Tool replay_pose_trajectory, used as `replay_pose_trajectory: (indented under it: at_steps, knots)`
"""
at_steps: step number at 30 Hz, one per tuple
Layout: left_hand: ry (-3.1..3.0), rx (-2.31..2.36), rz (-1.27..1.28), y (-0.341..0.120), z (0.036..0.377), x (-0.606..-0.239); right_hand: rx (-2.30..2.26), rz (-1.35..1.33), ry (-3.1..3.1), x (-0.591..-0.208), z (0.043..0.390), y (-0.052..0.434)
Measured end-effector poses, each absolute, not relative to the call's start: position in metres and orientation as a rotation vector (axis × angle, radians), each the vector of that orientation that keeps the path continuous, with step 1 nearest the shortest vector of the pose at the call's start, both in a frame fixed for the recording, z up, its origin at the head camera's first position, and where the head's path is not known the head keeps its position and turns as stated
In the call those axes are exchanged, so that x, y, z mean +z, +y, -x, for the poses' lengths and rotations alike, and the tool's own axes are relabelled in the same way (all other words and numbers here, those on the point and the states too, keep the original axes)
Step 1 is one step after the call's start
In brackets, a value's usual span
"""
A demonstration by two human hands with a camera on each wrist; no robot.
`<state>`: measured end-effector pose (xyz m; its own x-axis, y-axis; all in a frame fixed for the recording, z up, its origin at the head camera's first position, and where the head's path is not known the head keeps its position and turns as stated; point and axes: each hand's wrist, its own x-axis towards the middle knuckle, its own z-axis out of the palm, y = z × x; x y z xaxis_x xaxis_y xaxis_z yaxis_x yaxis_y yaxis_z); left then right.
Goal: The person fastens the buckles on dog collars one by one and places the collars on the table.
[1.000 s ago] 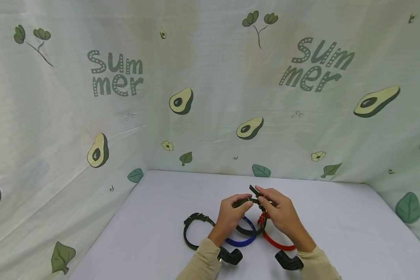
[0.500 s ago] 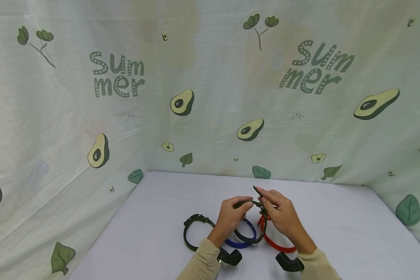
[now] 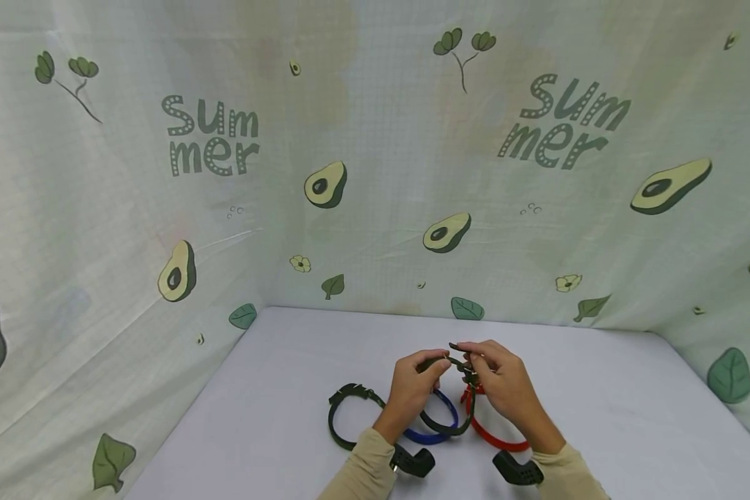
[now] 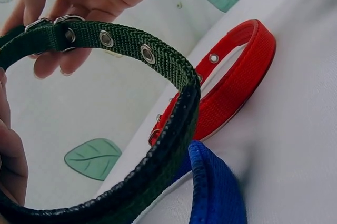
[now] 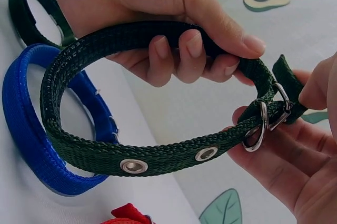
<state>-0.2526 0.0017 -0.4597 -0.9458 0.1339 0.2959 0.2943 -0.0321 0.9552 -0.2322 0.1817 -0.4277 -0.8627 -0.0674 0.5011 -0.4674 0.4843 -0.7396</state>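
Right wrist view gives me the dark green collar [image 5: 131,163] lifted off the table [image 3: 600,403], above its near edge. My left hand [image 5: 158,19] curls round the strap; my right hand [image 5: 295,161] pinches the buckle [image 5: 274,113] end. I judge the strap tip could slip out of the buckle if my right fingers loosen. A blue collar [image 5: 31,145], a red collar [image 4: 237,77] and another dark collar [image 3: 344,417] lie below.
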Motion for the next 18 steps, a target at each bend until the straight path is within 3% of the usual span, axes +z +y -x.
replay_pose_trajectory:
  at_steps: [18]
  knots:
    - [-2.032,-2.123,0.448,0.0,0.233,-0.429,1.43,-0.498,-2.3,-0.429,0.234,0.181]
